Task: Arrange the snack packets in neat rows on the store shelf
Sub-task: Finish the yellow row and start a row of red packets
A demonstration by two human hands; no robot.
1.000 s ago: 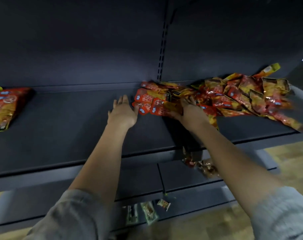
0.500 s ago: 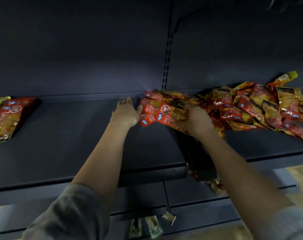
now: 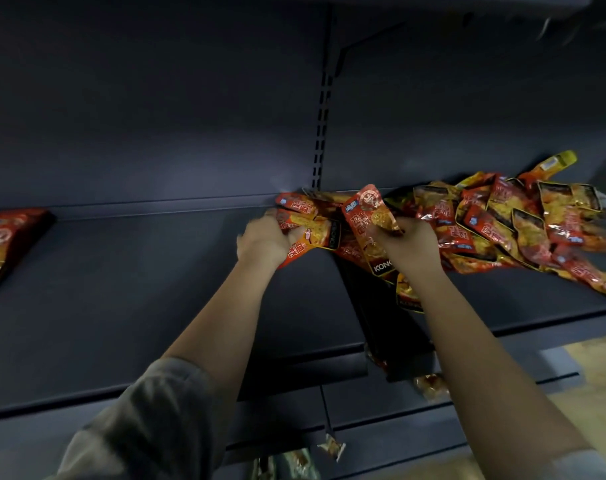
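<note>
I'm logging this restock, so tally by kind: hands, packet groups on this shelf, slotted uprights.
Hands: 2, left hand and right hand, both gripping packets
Packet groups on the shelf: 2, big heap and small stack
Slotted uprights: 1
Total: 5
Single packets are too jumbled to count.

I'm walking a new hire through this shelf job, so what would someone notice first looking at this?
First, the loose heap of red and yellow snack packets piled on the right part of the dark shelf, not in rows. Next, the two hands at its left end: the left hand grips packets there, and the right hand lifts one red packet. A separate red packet lies at the far left edge.
</note>
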